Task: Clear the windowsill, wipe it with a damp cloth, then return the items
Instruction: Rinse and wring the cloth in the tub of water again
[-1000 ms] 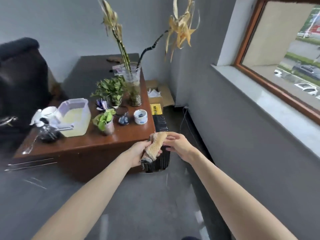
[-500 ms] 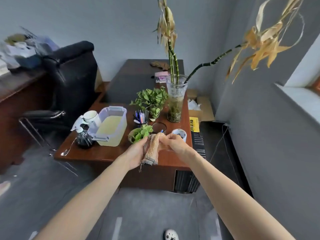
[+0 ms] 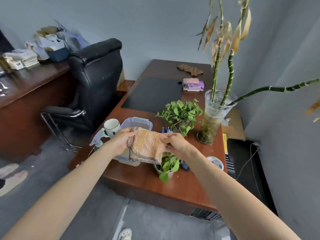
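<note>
An orange cloth (image 3: 147,146) with a dark knitted border hangs spread between my two hands above the wooden desk (image 3: 142,179). My left hand (image 3: 120,142) pinches its left edge and my right hand (image 3: 174,142) pinches its right edge. Under the cloth sit a clear plastic tub (image 3: 138,122) and a small potted plant (image 3: 167,168). A leafy green plant (image 3: 181,113), a tall glass vase (image 3: 213,118) with bamboo stalks, a white mug (image 3: 112,126), a spray bottle (image 3: 98,139), some pens (image 3: 166,129) and a small white pot (image 3: 215,162) stand on the desk. The windowsill is out of view.
A black office chair (image 3: 93,77) stands left of the desk, beside a second desk (image 3: 29,84) piled with papers and boxes. Folded cloths (image 3: 193,84) and a brown object (image 3: 190,70) lie at the desk's far end. A cardboard box (image 3: 233,125) and cables sit by the right wall.
The view has swung left, away from the window and onto the desk. The cloth, bunched between my hands before, is now pulled open and spread over the tub.
</note>
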Motion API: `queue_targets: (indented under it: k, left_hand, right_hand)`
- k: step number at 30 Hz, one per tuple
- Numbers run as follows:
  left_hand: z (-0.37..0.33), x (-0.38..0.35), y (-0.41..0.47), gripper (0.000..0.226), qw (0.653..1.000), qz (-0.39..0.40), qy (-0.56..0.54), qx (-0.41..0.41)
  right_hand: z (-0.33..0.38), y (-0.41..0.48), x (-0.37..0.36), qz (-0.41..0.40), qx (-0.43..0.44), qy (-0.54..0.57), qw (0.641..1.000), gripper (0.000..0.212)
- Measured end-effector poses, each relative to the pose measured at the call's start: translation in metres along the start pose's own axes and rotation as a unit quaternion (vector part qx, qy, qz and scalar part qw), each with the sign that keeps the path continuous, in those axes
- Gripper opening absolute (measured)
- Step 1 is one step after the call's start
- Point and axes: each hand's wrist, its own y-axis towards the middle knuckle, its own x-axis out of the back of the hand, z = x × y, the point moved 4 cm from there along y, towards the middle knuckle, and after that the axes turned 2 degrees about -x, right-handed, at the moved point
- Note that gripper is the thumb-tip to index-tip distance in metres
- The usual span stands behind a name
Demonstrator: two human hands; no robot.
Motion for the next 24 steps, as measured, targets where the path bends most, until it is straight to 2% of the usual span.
queue_targets:
  k: [4,6,9,11,16,18,20,22,24]
  left_hand:
    - [-0.003,0.059,0.060,0.039,0.994,-0.046,0.097,0.025]
    - [-0.005,0.078,0.088,0.030,0.987,-0.034,0.154,0.038]
    - [-0.003,0.099,0.123,0.020,0.966,0.005,0.246,0.079]
    - [-0.001,0.104,0.140,0.025,0.954,0.045,0.279,0.095]
    - [0.010,0.088,0.168,0.037,0.928,0.155,0.314,0.129]
    - [0.019,0.075,0.172,0.036,0.918,0.167,0.333,0.138]
    - [0.030,0.065,0.178,0.034,0.898,0.161,0.395,0.111]
    - [0.036,0.061,0.178,0.029,0.883,0.101,0.453,0.067]
    - [0.051,0.059,0.180,0.026,0.900,0.053,0.428,0.055]
  right_hand:
    - [0.001,0.067,-0.045,-0.009,-0.008,0.028,1.000,0.010]
    - [-0.004,0.096,-0.064,-0.043,-0.022,0.012,0.999,0.018]
    - [-0.011,0.130,-0.088,-0.135,-0.045,-0.041,0.989,0.024]
    - [-0.015,0.149,-0.096,-0.190,-0.059,-0.073,0.977,0.022]
    - [-0.023,0.161,-0.095,-0.302,-0.085,-0.132,0.940,0.038]
    - [-0.027,0.164,-0.095,-0.306,-0.081,-0.165,0.934,0.041]
    - [-0.025,0.166,-0.103,-0.287,-0.082,-0.222,0.928,0.034]
    - [-0.032,0.174,-0.110,-0.251,-0.107,-0.298,0.915,0.033]
    - [-0.044,0.181,-0.115,-0.250,-0.119,-0.352,0.894,0.036]
